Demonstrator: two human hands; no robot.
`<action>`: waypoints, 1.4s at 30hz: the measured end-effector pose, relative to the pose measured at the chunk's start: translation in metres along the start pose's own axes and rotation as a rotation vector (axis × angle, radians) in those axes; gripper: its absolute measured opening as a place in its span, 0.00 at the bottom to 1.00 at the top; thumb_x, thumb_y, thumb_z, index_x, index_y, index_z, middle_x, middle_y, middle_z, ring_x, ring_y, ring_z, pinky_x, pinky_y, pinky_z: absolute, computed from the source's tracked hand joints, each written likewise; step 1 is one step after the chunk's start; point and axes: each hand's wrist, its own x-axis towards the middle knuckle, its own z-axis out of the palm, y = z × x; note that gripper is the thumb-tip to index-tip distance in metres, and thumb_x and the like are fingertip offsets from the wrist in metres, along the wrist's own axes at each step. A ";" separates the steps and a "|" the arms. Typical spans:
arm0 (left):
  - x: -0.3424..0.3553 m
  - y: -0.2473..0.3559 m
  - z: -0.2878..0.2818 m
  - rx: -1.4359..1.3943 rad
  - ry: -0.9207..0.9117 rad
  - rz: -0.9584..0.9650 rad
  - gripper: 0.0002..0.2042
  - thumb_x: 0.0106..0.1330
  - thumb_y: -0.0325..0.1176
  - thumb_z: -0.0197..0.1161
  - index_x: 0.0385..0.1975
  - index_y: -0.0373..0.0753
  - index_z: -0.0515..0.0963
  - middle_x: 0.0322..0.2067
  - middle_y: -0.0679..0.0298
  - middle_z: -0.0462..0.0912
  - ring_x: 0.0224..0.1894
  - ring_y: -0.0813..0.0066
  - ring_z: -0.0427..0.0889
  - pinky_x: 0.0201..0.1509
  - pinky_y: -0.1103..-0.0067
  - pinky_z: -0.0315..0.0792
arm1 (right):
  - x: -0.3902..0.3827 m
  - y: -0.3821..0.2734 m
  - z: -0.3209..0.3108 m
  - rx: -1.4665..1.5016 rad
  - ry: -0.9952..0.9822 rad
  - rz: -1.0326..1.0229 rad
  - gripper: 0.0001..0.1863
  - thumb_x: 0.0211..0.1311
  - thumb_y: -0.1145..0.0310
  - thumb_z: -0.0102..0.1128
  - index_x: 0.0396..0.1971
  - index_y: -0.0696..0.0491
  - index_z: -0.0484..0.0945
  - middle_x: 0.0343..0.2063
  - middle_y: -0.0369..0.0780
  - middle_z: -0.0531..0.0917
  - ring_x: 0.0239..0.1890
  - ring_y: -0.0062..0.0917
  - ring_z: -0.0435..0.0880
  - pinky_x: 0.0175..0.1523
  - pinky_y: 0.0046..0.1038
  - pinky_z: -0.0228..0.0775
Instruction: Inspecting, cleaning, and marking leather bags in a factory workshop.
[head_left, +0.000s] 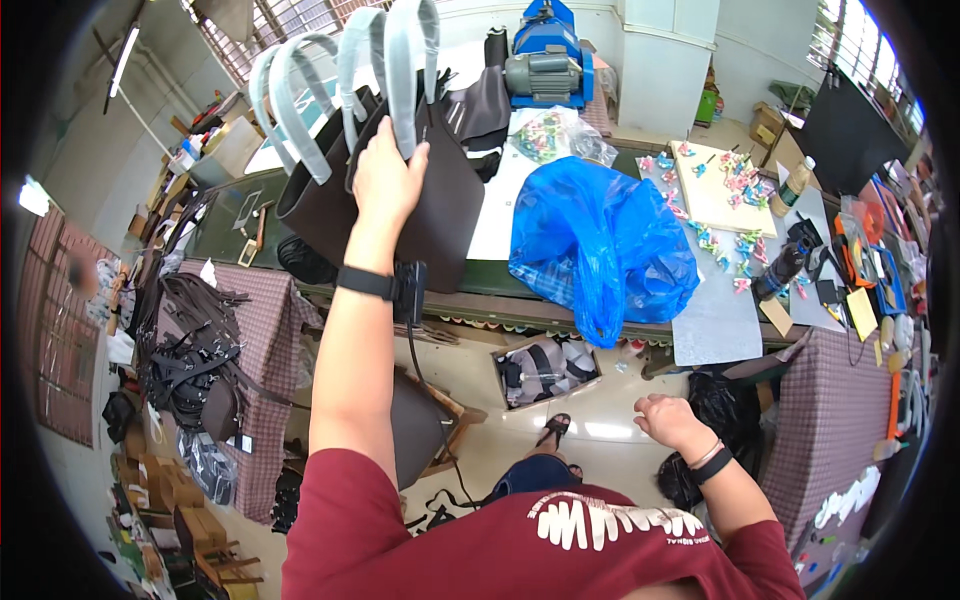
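At the upper left of the bench, my left hand (387, 183) grips the top of a dark brown handbag (440, 215), fingers bent at its rim and thumb apart. This bag stands in front of other dark handbags (312, 215). Their raised handles (300, 120) are wrapped in pale, clear film. Part of the left fingers' hold is hidden by the hand itself. My right hand (672, 420) hangs over the floor, away from the bench, its fingers loosely bent and apart with nothing seen in them.
On the bench are a blue plastic bag (600, 240), a blue-and-grey motor (545, 70), a board with small colourful pieces (720, 180) and a bottle (793, 187). Dark straps (195, 340) pile up at left. An open box (545, 370) sits under the bench. A chair (425, 425) stands near my left arm.
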 end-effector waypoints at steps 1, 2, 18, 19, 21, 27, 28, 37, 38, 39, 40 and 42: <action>0.012 -0.001 0.002 0.029 -0.069 -0.089 0.29 0.57 0.44 0.60 0.56 0.35 0.63 0.45 0.49 0.75 0.50 0.53 0.73 0.50 0.63 0.69 | 0.003 0.002 -0.007 -0.014 -0.019 0.002 0.10 0.53 0.62 0.57 0.32 0.52 0.76 0.30 0.42 0.80 0.37 0.37 0.80 0.43 0.36 0.71; 0.020 -0.003 0.005 0.087 -0.102 -0.122 0.21 0.59 0.44 0.57 0.48 0.38 0.70 0.37 0.51 0.79 0.43 0.54 0.78 0.45 0.63 0.72 | 0.006 0.001 -0.014 -0.023 -0.026 0.001 0.10 0.53 0.62 0.57 0.32 0.52 0.76 0.30 0.42 0.80 0.37 0.37 0.80 0.43 0.36 0.71; -0.024 0.086 0.063 0.143 0.021 0.239 0.03 0.52 0.31 0.55 0.23 0.41 0.70 0.17 0.65 0.76 0.22 0.71 0.79 0.21 0.77 0.72 | 0.224 -0.111 -0.238 1.311 0.522 -0.526 0.36 0.53 0.64 0.65 0.58 0.60 0.56 0.53 0.47 0.67 0.58 0.33 0.65 0.60 0.32 0.58; -0.029 0.089 0.062 0.111 0.040 0.270 0.04 0.51 0.32 0.55 0.24 0.40 0.70 0.18 0.64 0.76 0.22 0.71 0.78 0.20 0.78 0.71 | 0.232 -0.123 -0.238 1.401 0.636 -0.536 0.31 0.53 0.65 0.65 0.53 0.59 0.61 0.49 0.44 0.69 0.54 0.30 0.66 0.58 0.30 0.58; -0.044 0.097 0.046 0.043 -0.114 0.242 0.08 0.52 0.28 0.56 0.32 0.36 0.73 0.27 0.59 0.78 0.28 0.66 0.78 0.24 0.74 0.73 | 0.241 -0.131 -0.236 1.408 0.718 -0.460 0.26 0.54 0.66 0.64 0.50 0.59 0.64 0.46 0.42 0.71 0.50 0.26 0.69 0.56 0.29 0.60; -0.059 0.016 0.009 -0.306 0.179 0.294 0.20 0.52 0.22 0.59 0.48 0.35 0.72 0.48 0.56 0.75 0.52 0.59 0.74 0.51 0.72 0.69 | 0.252 -0.092 -0.246 1.686 0.826 -0.390 0.19 0.62 0.68 0.55 0.52 0.57 0.67 0.39 0.37 0.77 0.41 0.21 0.75 0.46 0.26 0.67; -0.065 -0.010 0.015 -0.300 0.140 0.129 0.20 0.53 0.23 0.58 0.48 0.35 0.71 0.49 0.55 0.74 0.52 0.58 0.72 0.53 0.71 0.67 | 0.251 -0.083 -0.244 1.684 0.832 -0.422 0.19 0.62 0.69 0.55 0.51 0.57 0.67 0.40 0.38 0.77 0.42 0.21 0.75 0.47 0.26 0.67; -0.193 -0.176 0.213 -0.466 -0.342 -0.898 0.32 0.60 0.54 0.54 0.57 0.34 0.63 0.55 0.46 0.67 0.58 0.49 0.65 0.60 0.63 0.60 | 0.233 0.031 -0.194 2.098 0.881 -0.126 0.19 0.59 0.64 0.60 0.48 0.54 0.70 0.39 0.37 0.77 0.46 0.23 0.74 0.58 0.32 0.62; -0.183 -0.162 0.215 -0.480 -0.354 -0.885 0.32 0.60 0.54 0.54 0.57 0.34 0.63 0.55 0.46 0.67 0.58 0.49 0.65 0.60 0.63 0.60 | 0.229 0.050 -0.184 2.089 0.906 -0.124 0.19 0.59 0.64 0.60 0.48 0.54 0.70 0.39 0.37 0.77 0.46 0.23 0.74 0.58 0.32 0.62; -0.169 -0.140 0.202 -0.785 -0.444 -1.182 0.34 0.61 0.56 0.53 0.58 0.34 0.62 0.56 0.47 0.66 0.59 0.52 0.63 0.60 0.61 0.59 | 0.228 0.067 -0.172 2.106 0.956 -0.049 0.20 0.58 0.63 0.60 0.48 0.54 0.70 0.38 0.37 0.78 0.46 0.24 0.75 0.57 0.31 0.63; -0.162 -0.130 0.189 -1.087 -0.515 -1.486 0.35 0.62 0.57 0.52 0.60 0.34 0.60 0.58 0.49 0.65 0.61 0.54 0.62 0.60 0.58 0.58 | 0.228 0.074 -0.164 2.129 0.982 0.022 0.20 0.58 0.62 0.61 0.48 0.53 0.70 0.37 0.37 0.78 0.45 0.24 0.75 0.56 0.31 0.64; -0.157 -0.127 0.188 -1.144 -0.548 -1.483 0.35 0.61 0.58 0.52 0.61 0.40 0.58 0.59 0.52 0.64 0.61 0.53 0.62 0.60 0.57 0.58 | 0.226 0.084 -0.155 2.125 0.970 0.075 0.20 0.58 0.62 0.61 0.48 0.53 0.70 0.38 0.37 0.78 0.45 0.25 0.76 0.55 0.31 0.65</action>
